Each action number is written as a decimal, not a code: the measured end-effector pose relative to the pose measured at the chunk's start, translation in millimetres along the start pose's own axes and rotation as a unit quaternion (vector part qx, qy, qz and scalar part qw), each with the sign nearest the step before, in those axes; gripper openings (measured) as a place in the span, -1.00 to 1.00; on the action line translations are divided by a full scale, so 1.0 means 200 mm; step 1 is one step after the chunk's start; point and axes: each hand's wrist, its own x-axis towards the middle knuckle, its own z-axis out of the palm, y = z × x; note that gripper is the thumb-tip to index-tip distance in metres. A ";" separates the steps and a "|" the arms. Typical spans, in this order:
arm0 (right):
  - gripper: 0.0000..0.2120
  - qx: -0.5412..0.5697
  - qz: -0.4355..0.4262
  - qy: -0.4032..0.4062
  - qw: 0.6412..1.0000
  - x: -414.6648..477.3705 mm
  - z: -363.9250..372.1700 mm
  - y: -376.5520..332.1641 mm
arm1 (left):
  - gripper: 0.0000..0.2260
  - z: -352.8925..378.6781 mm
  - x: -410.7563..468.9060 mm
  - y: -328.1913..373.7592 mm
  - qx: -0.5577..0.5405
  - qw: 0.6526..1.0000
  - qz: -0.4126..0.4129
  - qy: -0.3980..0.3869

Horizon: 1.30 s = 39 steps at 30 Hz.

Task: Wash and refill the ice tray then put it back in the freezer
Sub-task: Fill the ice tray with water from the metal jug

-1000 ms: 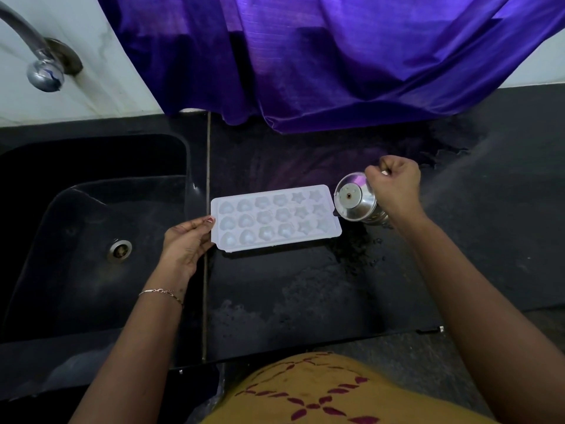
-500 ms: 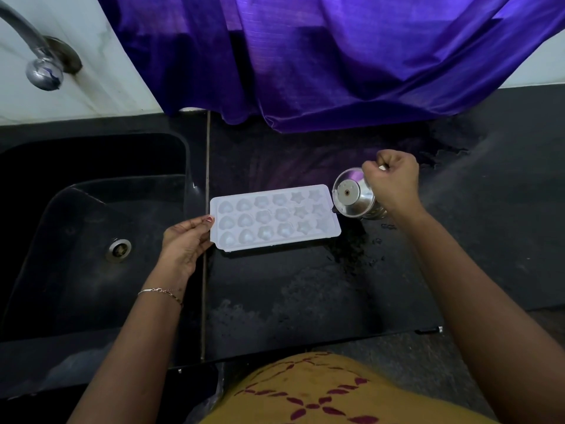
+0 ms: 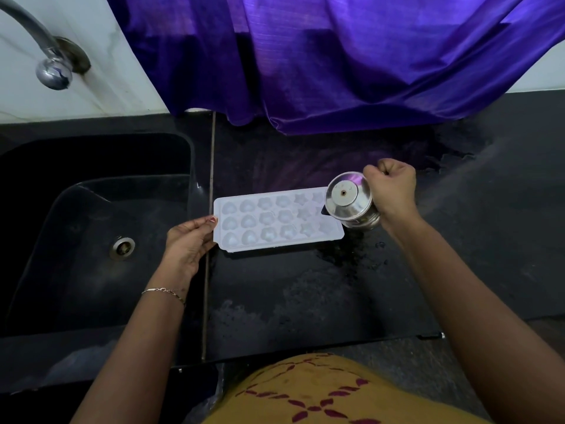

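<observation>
A white ice tray (image 3: pixel 275 220) with heart, flower and star moulds lies flat on the black counter (image 3: pixel 305 295), just right of the sink. My left hand (image 3: pixel 189 243) holds the tray's left end, thumb on its rim. My right hand (image 3: pixel 393 188) grips a small steel cup (image 3: pixel 348 198) by its handle. The cup is tipped on its side over the tray's right end, its flat base turned toward me. Its mouth is hidden from view.
A black sink (image 3: pixel 91 234) with a metal drain (image 3: pixel 122 247) fills the left. A chrome tap (image 3: pixel 46 56) juts from the white wall above it. Purple cloth (image 3: pixel 336 56) hangs over the counter's back. Water spots wet the counter right of the tray.
My right hand has lifted the steel cup and moved it left, from beside the tray to over its right end. My left hand and the tray stayed put.
</observation>
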 end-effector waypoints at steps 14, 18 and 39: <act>-0.64 -0.095 -0.087 -0.035 0.991 -0.03 0.09 -0.01 | -0.97 0.00 0.01 0.00 -0.004 1.000 0.000 -0.006; -0.64 -0.114 -0.095 -0.037 0.988 -0.03 0.09 -0.02 | -0.97 -0.01 0.01 -0.01 -0.004 1.000 0.000 -0.002; -0.61 -0.116 -0.110 -0.054 0.986 -0.01 0.09 -0.08 | -0.98 -0.01 0.01 -0.01 -0.008 1.000 0.000 -0.006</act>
